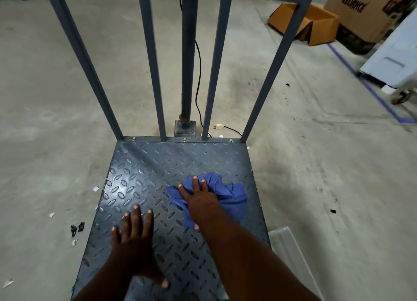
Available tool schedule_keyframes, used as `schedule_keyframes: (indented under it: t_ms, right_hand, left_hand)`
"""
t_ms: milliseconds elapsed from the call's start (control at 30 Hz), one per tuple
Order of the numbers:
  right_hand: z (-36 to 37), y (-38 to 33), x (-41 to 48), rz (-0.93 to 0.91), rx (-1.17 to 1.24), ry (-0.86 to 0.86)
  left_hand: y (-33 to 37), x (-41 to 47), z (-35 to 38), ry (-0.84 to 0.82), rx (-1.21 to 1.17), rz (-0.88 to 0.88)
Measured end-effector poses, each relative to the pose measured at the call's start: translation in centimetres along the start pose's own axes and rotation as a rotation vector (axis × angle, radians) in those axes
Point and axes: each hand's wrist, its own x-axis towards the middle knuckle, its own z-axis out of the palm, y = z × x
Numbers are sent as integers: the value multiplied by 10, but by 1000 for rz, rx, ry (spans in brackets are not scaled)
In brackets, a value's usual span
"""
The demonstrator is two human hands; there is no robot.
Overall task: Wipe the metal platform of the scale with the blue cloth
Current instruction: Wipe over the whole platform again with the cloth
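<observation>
The scale's metal platform (144,174) is a blue-grey diamond-tread plate on the concrete floor, filling the lower middle of the view. A crumpled blue cloth (232,199) lies on its right half. My right hand (199,202) presses flat on the cloth's left part, fingers spread over it and thumb at its near edge. My left hand (133,244) rests flat on the bare plate nearer to me, fingers apart, holding nothing.
A blue railing of upright bars (155,75) and a centre post (188,63) rise from the platform's far edge. A black cable and plug (218,127) lie behind it. Cardboard boxes (316,23) and a white wheeled cart (397,59) stand at the far right. Scraps (76,228) litter the floor left.
</observation>
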Motion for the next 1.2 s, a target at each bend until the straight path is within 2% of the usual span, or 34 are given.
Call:
schedule_keyframes:
  t_ms: [300, 467, 533, 633, 733, 800, 867, 967, 1067, 1200]
  right_hand:
    - [6, 0, 10, 8, -24, -2]
    - [18, 15, 2, -101, -77, 116]
    - [27, 39, -2, -154, -21, 179]
    - [33, 95, 2, -83, 215, 290]
    - [32, 130, 15, 104, 250, 316]
    - [36, 120, 22, 190, 301, 313]
    - [40, 93, 18, 195, 322, 348]
    - [44, 47, 11, 64, 246, 375]
    - [55, 9, 5, -96, 146, 329]
    - [50, 24, 4, -125, 111, 340]
  left_hand:
    - [0, -3, -4, -43, -12, 3]
    - [-2, -4, 0, -14, -17, 20]
    - [-4, -3, 3, 6, -19, 32]
    - [-7, -2, 5, 24, -32, 56]
    - [-7, 0, 5, 22, -30, 68]
    - [-7, 1, 3, 10, -29, 52]
    - [-6, 1, 2, -4, -27, 40]
    - [-4, -3, 0, 4, -22, 26]
    - [-1, -7, -2, 28, -23, 21]
    - [-1, -10, -3, 38, -30, 35]
